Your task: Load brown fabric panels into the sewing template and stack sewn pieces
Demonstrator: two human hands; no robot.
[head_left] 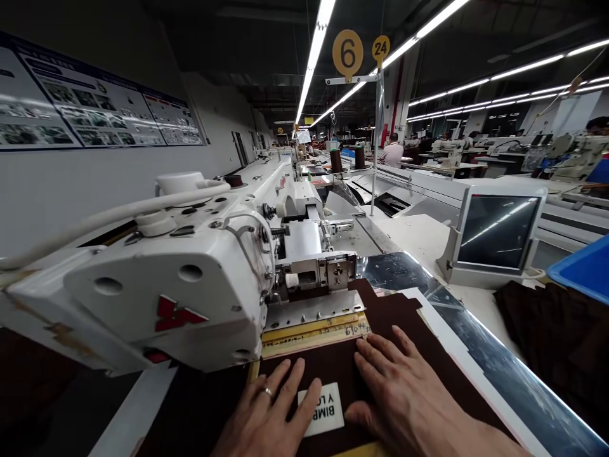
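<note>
Dark brown fabric (328,366) lies spread under the head of a white sewing machine (200,279). My left hand (280,406), with a ring on one finger, rests flat on it, fingers apart. One of its fingers overlaps a white label (330,412) with black lettering that reads upside down. Across from it, my right hand (392,381) presses flat on the fabric, fingertips near the edge of a yellowish template strip (314,333) marked with handwriting. A metal clamp plate (314,309) sits just beyond the strip. Neither hand holds anything.
On the right stand a control screen (499,228) and a blue bin (585,266), with dark brown cloth (547,343) beneath the bin. Brown thread cones (336,161) stand farther back. A pole with number signs (347,54) rises behind. A person (392,152) sits in the distance.
</note>
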